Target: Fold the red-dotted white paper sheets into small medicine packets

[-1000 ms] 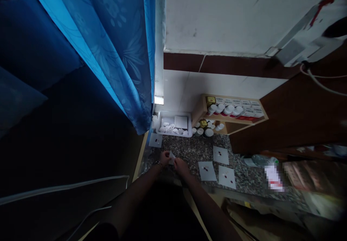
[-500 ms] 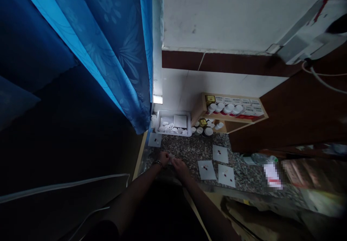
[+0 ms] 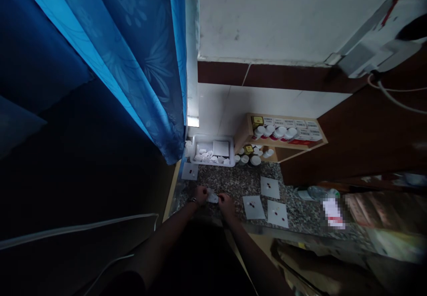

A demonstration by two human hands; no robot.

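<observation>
A small sheet of white paper (image 3: 212, 196) is stretched between my two hands, low over the speckled counter (image 3: 230, 180). Its left edge is pinched by my left hand (image 3: 200, 195), which wears a band at the wrist. On the other edge, my right hand (image 3: 226, 206) grips with closed fingers. Whether anything lies in this paper is too dark to tell. To the right, paper squares bearing pills lie flat: a near one (image 3: 249, 214), a far one (image 3: 273, 193) and a front one (image 3: 272, 221). Another paper square with pills (image 3: 187, 176) lies at the left.
Behind my hands stands a white plastic tray (image 3: 230, 164) with folded paper packets and a paper stack. A wooden shelf (image 3: 293, 153) holds medicine boxes and white-capped bottles, with more bottles (image 3: 255, 161) beneath. A blue curtain (image 3: 156, 87) hangs at left. A plastic bottle (image 3: 316, 192) lies at right.
My hands have drawn apart, the right one shifting right, and more of the white paper between them shows. The view has shifted slightly.
</observation>
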